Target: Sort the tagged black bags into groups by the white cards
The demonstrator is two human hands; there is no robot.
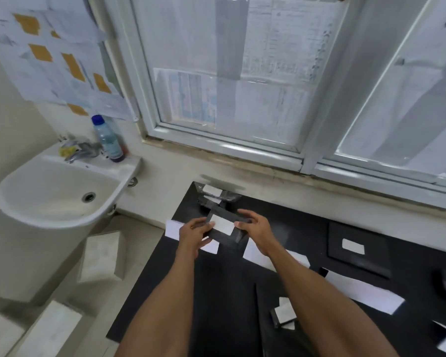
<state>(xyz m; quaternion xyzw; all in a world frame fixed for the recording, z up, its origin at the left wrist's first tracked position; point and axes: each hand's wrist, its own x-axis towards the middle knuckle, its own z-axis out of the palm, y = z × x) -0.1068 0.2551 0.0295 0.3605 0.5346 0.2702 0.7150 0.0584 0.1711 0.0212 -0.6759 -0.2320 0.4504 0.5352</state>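
- Left hand (195,234): fingers curled under the left edge of the black bag (231,239), thumb on top near a corner of its tag (223,224); a closed grip on the bag.
- Right hand (255,226): thumb and fingers pinch the bag's right edge, so this hand grips it too. Held by both edges, the bag stays flat and tag-up, probably so the tag can be read before a group is chosen.
- Black bag: flat, rectangular, dark film with slight creases. It is raised just above the far left part of the table (216,292), over the gap between the left card (173,228) and the middle card (276,257).
- Tag: plain white rectangle, smooth; any writing is too blurred to read.
- Left card, middle card, right card (366,292): thin white paper strips lying flat in a row on the matt black table, apart from one another. They appear to mark the places for the groups.
- Back pile (214,195): a loose heap of crinkled, glossy bags against the wall beyond the hands, probably the unsorted supply.
- Placed bag (358,264): flat, tag up, just behind the right card, seemingly already assigned.
- Small stack (283,313): tagged bags beside the right forearm; the number cannot be told.
- Sink (16,210): white glazed basin left of the table, with a clear plastic bottle (108,140) on its ledge.
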